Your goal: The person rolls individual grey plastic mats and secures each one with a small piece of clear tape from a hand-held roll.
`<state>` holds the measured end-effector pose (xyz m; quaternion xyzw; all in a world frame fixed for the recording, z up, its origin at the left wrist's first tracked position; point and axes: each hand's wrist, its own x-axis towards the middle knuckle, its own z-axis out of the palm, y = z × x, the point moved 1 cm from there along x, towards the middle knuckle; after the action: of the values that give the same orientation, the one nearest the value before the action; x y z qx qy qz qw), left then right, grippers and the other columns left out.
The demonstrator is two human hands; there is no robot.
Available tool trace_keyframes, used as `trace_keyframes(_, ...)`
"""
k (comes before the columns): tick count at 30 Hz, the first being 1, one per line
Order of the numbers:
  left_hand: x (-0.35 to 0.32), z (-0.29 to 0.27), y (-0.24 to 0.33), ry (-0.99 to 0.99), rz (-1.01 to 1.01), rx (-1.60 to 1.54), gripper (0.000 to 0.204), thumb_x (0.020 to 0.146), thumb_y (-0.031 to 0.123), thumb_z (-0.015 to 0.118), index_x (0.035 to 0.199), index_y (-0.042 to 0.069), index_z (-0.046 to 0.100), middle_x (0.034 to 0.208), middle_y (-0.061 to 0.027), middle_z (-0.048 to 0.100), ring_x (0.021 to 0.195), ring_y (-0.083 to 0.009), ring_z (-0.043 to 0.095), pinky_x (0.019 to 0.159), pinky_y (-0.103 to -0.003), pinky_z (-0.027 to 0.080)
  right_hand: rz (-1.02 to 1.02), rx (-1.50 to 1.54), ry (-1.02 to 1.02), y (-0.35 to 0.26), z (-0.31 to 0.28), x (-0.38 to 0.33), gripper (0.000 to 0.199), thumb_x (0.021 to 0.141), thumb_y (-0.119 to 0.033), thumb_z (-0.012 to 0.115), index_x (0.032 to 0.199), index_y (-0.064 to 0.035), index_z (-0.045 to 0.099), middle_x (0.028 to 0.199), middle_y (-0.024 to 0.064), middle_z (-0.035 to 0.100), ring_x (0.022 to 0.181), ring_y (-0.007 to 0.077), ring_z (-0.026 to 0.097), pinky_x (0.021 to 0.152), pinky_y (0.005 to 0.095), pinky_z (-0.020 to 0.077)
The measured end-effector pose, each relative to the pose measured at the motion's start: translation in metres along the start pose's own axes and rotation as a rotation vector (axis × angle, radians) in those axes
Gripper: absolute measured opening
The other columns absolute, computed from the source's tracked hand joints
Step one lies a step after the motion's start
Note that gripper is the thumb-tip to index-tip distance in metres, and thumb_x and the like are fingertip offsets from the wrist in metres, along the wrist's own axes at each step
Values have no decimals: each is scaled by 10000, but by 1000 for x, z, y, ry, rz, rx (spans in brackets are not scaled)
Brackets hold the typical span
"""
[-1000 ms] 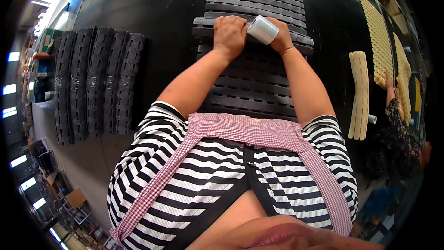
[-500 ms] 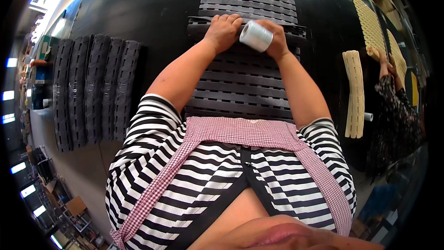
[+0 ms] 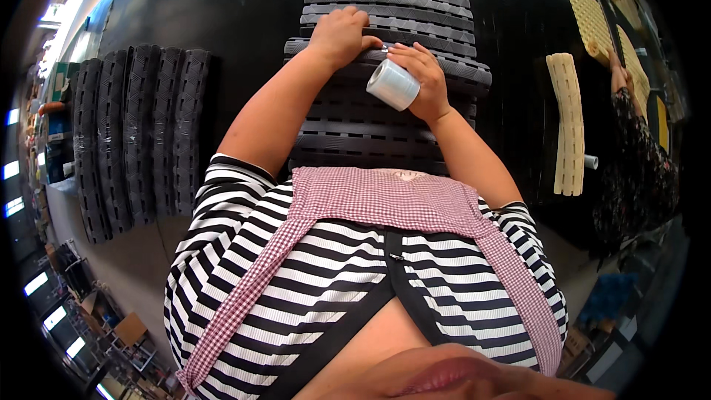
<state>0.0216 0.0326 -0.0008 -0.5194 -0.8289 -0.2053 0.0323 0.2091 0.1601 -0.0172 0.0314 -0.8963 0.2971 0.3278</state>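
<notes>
While my right hand is clenching the roll of clear stretch film, I am judging it light, stiff through the core and slick on its wrap, best taken around the barrel. My left hand is pressing flat, fingers spread and holding nothing, on the folded black slatted mat just beyond the roll; that mat is looking flexible yet weighty, best gripped at its long edge. Left of my grip, wrapped black mat bundles are lying well apart. Right of it, a cream slatted mat strip is lying, with another person's arm working past it, crowding that side.
</notes>
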Motion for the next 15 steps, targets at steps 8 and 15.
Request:
trace_keyframes(8,-36,21,21,312,232,-40,337,855,218,764,1156,75,711,1329,-126,636,1246,-329,595,1082,-454,457,378,209,-86,117,16,93,236,927,-219,664,1041,-37,761,912,69,752,808,144,681,729,304,534)
trace_keyframes(15,46,35,-9,-88,58,210,845,866,418,777,1528,41,413,1601,-163,412,1527,-323,327,1280,-490,176,362,523,89,125,13,124,193,886,-127,669,1025,-38,769,864,122,750,773,216,723,730,331,566)
